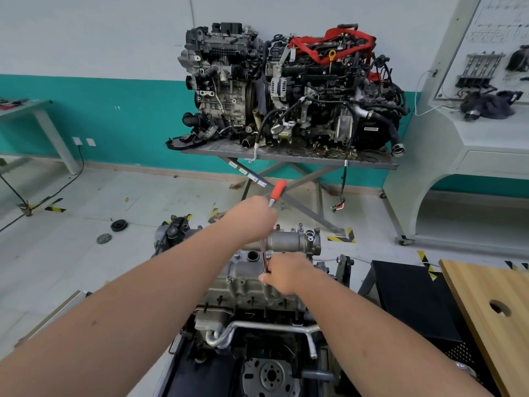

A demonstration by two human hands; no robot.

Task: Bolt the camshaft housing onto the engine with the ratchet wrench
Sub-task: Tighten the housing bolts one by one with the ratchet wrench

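The left hand [255, 216] is curled round the red-handled steel ratchet wrench [272, 222], gripping just below its red grip. The right hand [284, 272] pinches the wrench's lower end against the grey cast-aluminium camshaft housing [246, 277], seated atop the engine [257, 325] below

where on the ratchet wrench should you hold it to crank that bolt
Grip the ratchet wrench up at its red handle end, from the left, where the left hand holds it. It is farthest from the head, so likely gives most leverage; the right hand steadies the lower end.
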